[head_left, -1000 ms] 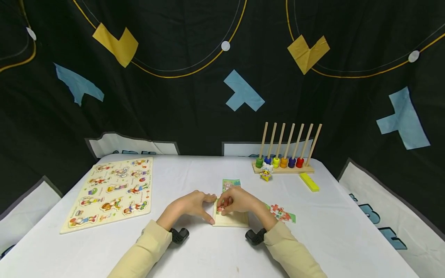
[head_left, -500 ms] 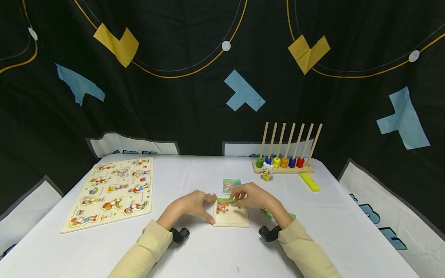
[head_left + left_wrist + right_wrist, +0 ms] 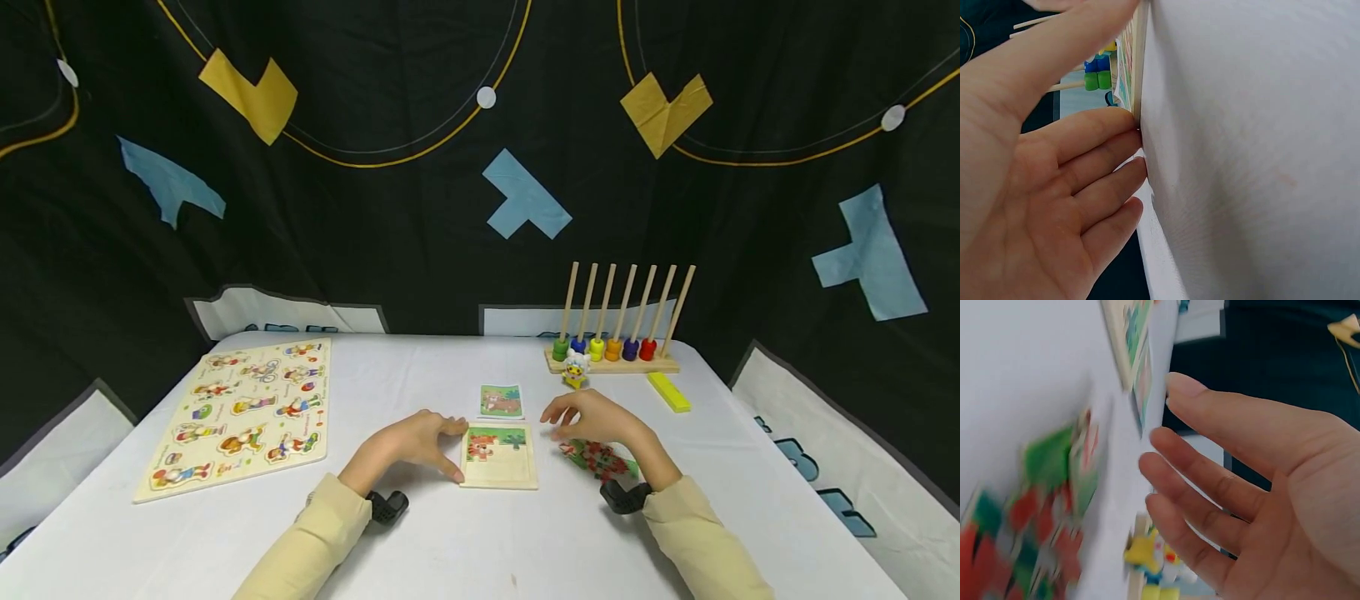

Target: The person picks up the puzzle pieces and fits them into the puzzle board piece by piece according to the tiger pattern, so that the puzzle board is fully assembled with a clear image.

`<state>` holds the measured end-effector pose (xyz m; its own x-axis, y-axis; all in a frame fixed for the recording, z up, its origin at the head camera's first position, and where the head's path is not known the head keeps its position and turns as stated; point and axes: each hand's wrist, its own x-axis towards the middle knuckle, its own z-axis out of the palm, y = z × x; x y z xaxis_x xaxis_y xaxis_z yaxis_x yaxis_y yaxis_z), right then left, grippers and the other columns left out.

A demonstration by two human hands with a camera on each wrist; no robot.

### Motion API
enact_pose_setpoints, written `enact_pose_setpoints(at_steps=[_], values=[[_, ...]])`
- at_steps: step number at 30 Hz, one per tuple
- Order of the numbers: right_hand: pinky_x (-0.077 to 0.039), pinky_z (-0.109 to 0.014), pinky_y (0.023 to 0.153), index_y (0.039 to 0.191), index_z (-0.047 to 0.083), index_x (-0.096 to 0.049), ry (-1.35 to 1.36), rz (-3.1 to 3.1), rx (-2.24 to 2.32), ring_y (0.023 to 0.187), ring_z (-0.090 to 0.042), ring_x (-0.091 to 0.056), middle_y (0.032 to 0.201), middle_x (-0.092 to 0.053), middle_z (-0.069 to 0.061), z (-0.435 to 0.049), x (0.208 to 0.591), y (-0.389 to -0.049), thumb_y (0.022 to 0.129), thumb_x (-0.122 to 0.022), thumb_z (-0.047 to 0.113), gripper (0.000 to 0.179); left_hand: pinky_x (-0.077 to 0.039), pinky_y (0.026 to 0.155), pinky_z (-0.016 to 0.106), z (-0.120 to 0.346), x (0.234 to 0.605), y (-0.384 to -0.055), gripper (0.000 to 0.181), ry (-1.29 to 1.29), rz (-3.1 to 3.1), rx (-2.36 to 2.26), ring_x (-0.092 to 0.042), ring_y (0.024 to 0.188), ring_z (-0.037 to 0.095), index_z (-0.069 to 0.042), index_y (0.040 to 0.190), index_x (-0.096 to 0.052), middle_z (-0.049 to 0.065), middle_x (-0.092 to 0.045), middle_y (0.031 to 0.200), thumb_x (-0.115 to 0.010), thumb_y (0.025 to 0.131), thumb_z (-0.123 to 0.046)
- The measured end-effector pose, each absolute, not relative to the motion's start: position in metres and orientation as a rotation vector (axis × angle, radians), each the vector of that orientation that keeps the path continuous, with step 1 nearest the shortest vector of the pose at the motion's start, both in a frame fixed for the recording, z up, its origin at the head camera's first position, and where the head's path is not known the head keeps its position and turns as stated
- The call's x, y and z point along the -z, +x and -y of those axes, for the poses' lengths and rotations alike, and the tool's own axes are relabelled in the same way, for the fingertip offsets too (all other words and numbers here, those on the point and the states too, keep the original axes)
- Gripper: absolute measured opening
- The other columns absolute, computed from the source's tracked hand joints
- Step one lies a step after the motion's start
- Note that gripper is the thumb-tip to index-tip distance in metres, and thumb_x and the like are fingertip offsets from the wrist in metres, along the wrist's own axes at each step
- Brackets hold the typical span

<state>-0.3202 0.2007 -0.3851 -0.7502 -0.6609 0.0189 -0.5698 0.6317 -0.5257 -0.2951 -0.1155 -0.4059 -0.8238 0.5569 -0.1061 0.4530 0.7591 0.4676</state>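
A small wooden puzzle tray lies in the middle of the white table, with joined pieces showing an orange animal in its upper left and a green piece at its upper right. My left hand touches the tray's left edge, thumb and fingertips spread along it. My right hand hovers right of the tray, its fingers loosely bent and holding nothing in the right wrist view. Below it lies a pile of red and green jigsaw pieces, partly hidden by the hand. A picture card lies behind the tray.
A large peg puzzle board lies at the left. At the back right stand a wooden rack of rods with coloured rings, a small white-and-yellow figurine and a yellow block. A black curtain hangs behind the table.
The right hand has let go of a green puzzle piece at the tray's upper right and moved right, over the loose pieces. The left hand has stayed at the tray's edge.
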Motion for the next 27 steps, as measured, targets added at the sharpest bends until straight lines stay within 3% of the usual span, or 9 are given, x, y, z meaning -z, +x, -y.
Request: enact_pose_setpoints(at_steps=[13, 18, 27], values=[[-0.052, -0.031, 0.072, 0.097, 0.008, -0.07, -0.717, -2.625, 0.748, 0.08, -0.015, -0.058, 0.089, -0.065, -0.001, -0.242, 0.388, -0.323, 0.078, -0.078, 0.006, 0.021, -0.031, 0.11, 0.048, 0.117, 0.408, -0.296, 0.086, 0.785, -2.712, -0.647, -0.037, 0.136, 0.034, -0.004, 0.136, -0.055, 0.01, -0.047, 0.143, -0.087, 0.065, -0.041], [-0.048, -0.032, 0.072, 0.094, 0.007, -0.068, -0.623, -2.569, 0.761, 0.077, -0.017, -0.055, 0.087, -0.062, -0.005, -0.25, 0.386, -0.319, 0.072, -0.079, 0.0, 0.025, -0.032, 0.11, 0.049, 0.117, 0.409, -0.296, 0.086, 0.788, -2.711, -0.65, -0.038, 0.136, 0.034, -0.004, 0.135, -0.055, 0.01, -0.048, 0.143, -0.088, 0.065, -0.041], [-0.044, -0.031, 0.068, 0.093, 0.008, -0.064, -0.529, -2.56, 0.726, 0.071, -0.017, -0.052, 0.078, -0.058, -0.004, -0.25, 0.385, -0.319, 0.072, -0.081, 0.0, 0.028, -0.033, 0.109, 0.047, 0.117, 0.408, -0.297, 0.087, 0.8, -2.712, -0.653, -0.039, 0.135, 0.033, -0.004, 0.136, -0.055, 0.011, -0.048, 0.143, -0.087, 0.065, -0.041]])
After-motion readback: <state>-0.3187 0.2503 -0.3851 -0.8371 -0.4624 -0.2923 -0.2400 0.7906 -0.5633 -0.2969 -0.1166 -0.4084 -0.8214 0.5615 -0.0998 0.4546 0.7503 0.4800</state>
